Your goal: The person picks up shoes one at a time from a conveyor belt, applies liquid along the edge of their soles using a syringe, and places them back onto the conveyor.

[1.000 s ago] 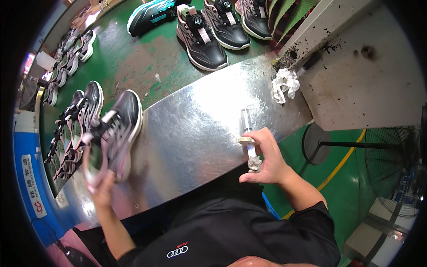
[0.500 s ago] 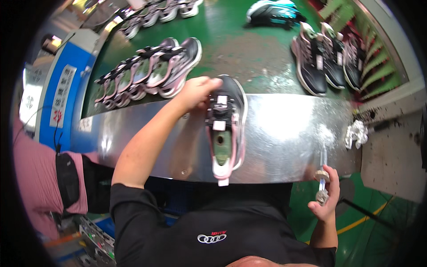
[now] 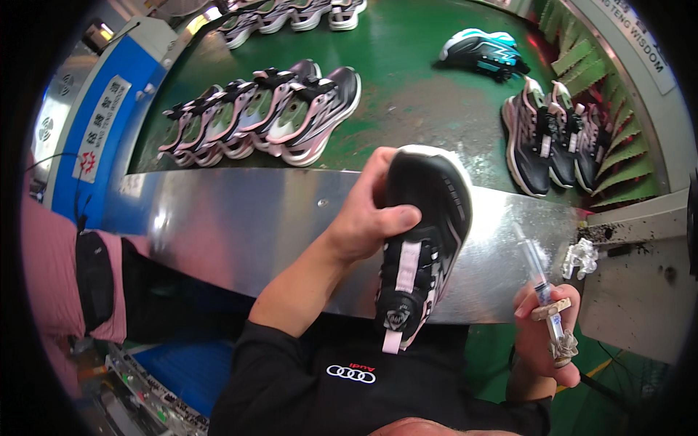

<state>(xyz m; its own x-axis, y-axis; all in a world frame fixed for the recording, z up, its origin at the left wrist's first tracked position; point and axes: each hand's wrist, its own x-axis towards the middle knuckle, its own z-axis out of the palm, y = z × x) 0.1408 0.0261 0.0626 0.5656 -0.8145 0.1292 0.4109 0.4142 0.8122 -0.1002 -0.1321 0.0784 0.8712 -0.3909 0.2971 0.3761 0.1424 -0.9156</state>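
Note:
My left hand is closed around the toe end of a black and pink sneaker, its thumb pressed on the upper. The shoe is raised over the metal ledge, toe pointing away, with a white sole edge, a pale pink strap and a round black dial low on the tongue. Its heel tab hangs toward my body. To the right, my right hand is closed on a clear syringe. The syringe's tip points up and away, and wrapped tan and grey lumps sit on its flange and plunger end.
Several matching sneakers lean in a row at the back left on the green table. More black and pink sneakers stand at right, near a turquoise and black shoe. Crumpled white material lies beside the ledge. A person in pink is at left.
The sneaker has come nearer my body and to the right, tipped so its toe faces up and its inside is hidden. My right hand has shifted, with the syringe now slanting left.

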